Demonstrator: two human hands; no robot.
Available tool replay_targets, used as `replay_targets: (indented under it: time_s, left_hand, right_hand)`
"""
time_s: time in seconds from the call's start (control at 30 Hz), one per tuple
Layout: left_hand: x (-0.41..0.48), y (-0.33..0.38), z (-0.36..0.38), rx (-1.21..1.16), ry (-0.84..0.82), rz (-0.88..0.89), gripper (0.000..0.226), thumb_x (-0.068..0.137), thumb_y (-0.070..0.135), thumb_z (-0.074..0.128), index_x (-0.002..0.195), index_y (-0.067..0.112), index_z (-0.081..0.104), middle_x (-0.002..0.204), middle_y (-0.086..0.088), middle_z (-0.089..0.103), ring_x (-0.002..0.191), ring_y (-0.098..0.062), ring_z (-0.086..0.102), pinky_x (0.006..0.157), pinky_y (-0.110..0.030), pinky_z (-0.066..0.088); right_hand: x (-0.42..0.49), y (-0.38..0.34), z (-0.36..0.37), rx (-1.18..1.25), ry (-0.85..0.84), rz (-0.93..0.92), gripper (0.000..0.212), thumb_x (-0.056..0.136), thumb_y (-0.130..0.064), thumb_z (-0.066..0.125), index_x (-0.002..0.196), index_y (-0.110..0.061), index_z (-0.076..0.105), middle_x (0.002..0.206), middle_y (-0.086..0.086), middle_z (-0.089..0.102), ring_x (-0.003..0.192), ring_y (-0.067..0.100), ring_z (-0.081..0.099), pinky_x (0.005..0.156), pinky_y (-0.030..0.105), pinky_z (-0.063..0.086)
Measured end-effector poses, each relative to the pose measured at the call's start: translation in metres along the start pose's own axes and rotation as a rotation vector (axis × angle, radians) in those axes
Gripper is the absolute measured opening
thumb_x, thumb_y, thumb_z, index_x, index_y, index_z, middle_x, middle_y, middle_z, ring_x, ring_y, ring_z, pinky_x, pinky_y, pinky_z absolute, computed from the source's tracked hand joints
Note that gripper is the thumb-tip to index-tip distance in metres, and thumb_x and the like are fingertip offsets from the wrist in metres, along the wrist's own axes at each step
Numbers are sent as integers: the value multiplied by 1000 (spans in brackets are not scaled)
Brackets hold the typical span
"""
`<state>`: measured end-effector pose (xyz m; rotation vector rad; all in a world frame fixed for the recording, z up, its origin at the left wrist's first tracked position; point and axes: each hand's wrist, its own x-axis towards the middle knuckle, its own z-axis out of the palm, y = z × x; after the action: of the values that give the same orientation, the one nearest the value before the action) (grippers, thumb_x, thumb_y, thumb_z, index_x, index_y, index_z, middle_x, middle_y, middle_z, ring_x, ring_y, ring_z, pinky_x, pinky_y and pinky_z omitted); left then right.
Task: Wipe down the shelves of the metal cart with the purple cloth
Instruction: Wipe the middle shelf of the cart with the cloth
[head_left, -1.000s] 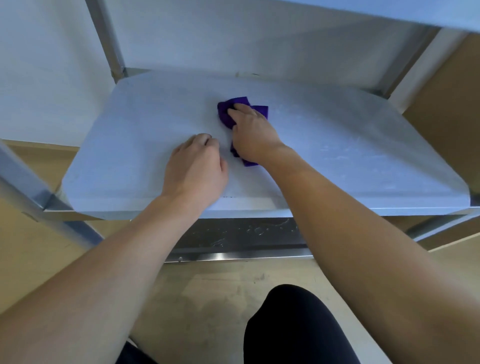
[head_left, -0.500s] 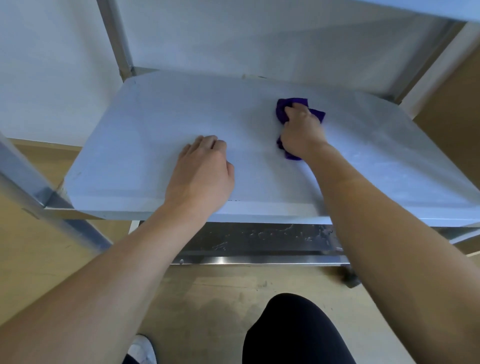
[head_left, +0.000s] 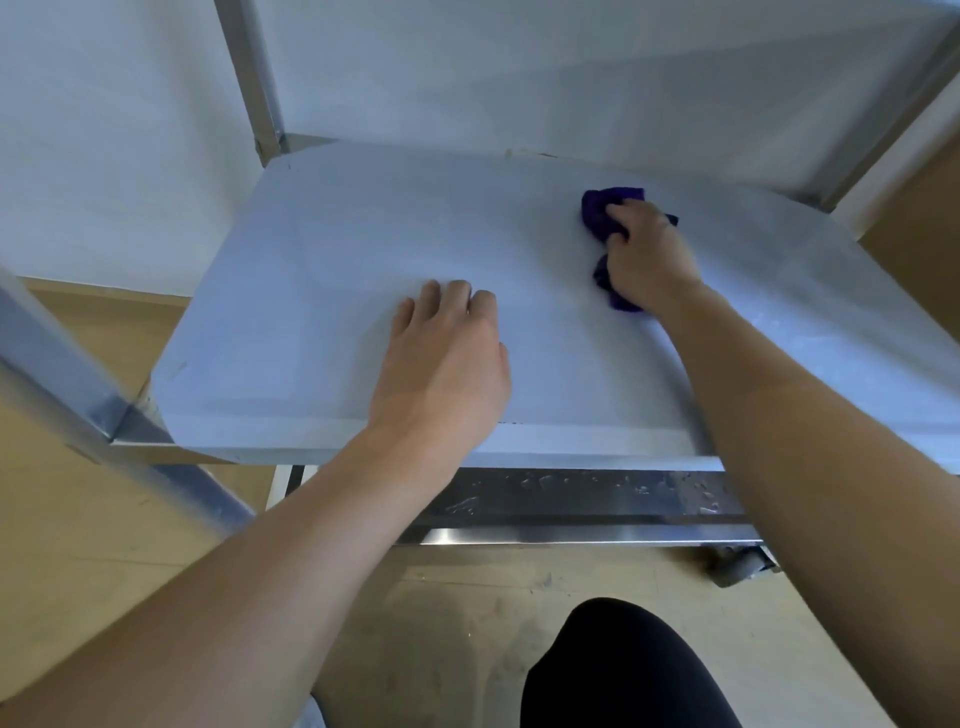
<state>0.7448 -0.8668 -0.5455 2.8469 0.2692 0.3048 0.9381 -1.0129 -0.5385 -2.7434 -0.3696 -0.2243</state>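
Observation:
The middle shelf (head_left: 322, 249) of the metal cart fills the view, pale and matte. My right hand (head_left: 647, 254) presses a crumpled purple cloth (head_left: 597, 213) onto the shelf's right half, toward the back; the cloth shows past my fingertips and under my wrist. Flat on the shelf near its front edge lies my left hand (head_left: 447, 358), palm down, fingers together, holding nothing.
A lower shelf (head_left: 571, 499) with water drops shows below the front edge. Metal posts stand at the back left (head_left: 249, 78) and near left (head_left: 62, 364). A caster wheel (head_left: 743, 566) sits on the tan floor. My dark-clothed knee (head_left: 623, 670) is below.
My right hand has slid the purple cloth from the shelf's middle to the right. My left hand has stayed in place on the shelf.

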Motion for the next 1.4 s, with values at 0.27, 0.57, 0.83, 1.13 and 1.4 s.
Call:
replay_targets:
  time_s: [0.27, 0.57, 0.83, 1.13, 1.4]
  left_hand:
    - [1, -1, -2, 6, -6, 3, 37, 91, 8, 43, 127, 6, 50, 137, -9, 46, 133, -30, 36, 113, -43, 28]
    - [-1, -6, -3, -19, 6, 29, 42, 94, 19, 35, 132, 7, 48, 140, -6, 44, 135, -26, 34, 115, -38, 24]
    - [-1, -5, -1, 4, -34, 15, 43, 93, 19, 34, 132, 7, 46, 147, -5, 39, 141, -30, 27, 117, -44, 22]
    - [-1, -9, 0, -42, 7, 14, 41, 94, 15, 38, 134, 7, 47, 145, -5, 43, 142, -28, 27, 119, -41, 21]
    - [-6, -11, 0, -38, 14, 21, 49, 94, 23, 31, 139, 11, 44, 154, -2, 36, 144, -23, 25, 118, -36, 19]
  right_hand:
    - [10, -113, 45, 48, -122, -311, 46, 91, -9, 44, 135, -13, 51, 153, 3, 35, 135, 27, 39, 106, 29, 33]
    - [44, -49, 31, 94, -34, -111, 46, 91, -10, 46, 135, -19, 53, 149, 2, 43, 129, 28, 47, 98, 26, 38]
    - [72, -63, 38, 118, 16, 101, 36, 89, -8, 45, 123, -9, 55, 132, 12, 52, 119, 34, 53, 98, 41, 48]
    - [63, -126, 61, 113, -199, -389, 48, 98, -13, 36, 144, -24, 43, 155, -7, 31, 138, 17, 36, 106, 24, 28]
    - [71, 18, 11, 194, 24, 165, 42, 92, -24, 44, 133, -31, 50, 126, 8, 58, 87, 18, 59, 58, 18, 44]
